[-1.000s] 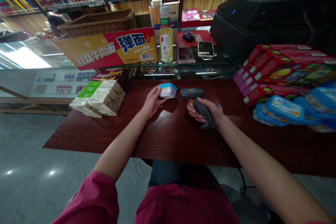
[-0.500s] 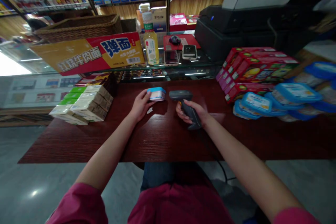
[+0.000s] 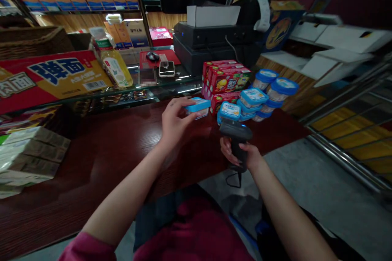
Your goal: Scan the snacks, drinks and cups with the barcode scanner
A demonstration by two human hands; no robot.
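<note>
My left hand [image 3: 176, 120] grips a small clear plastic tub with a blue lid [image 3: 199, 106], held above the dark wooden counter [image 3: 122, 163]. Wrapped round the handle of a black barcode scanner [image 3: 236, 130], my right hand [image 3: 240, 155] is over the counter's front edge. A blue light glows on top of the scanner, and its cord hangs below. Just beyond the scanner stand several stacked blue-lidded tubs [image 3: 254, 97]. Red boxes with fruit pictures [image 3: 228, 81] are piled to their left, right behind the tub in my left hand.
White-and-green cartons [image 3: 33, 155] are stacked on the counter at left. Behind are a noodle box [image 3: 58, 73], a yellow drink bottle [image 3: 114, 65], a phone [image 3: 167, 69], a mouse [image 3: 152, 56] and a black printer or till [image 3: 211, 45]. A metal rack [image 3: 346, 142] stands at right.
The view has swung to the right. My left hand has carried the tub rightward to beside the red boxes, and the scanner in my right hand has come near the stacked tubs.
</note>
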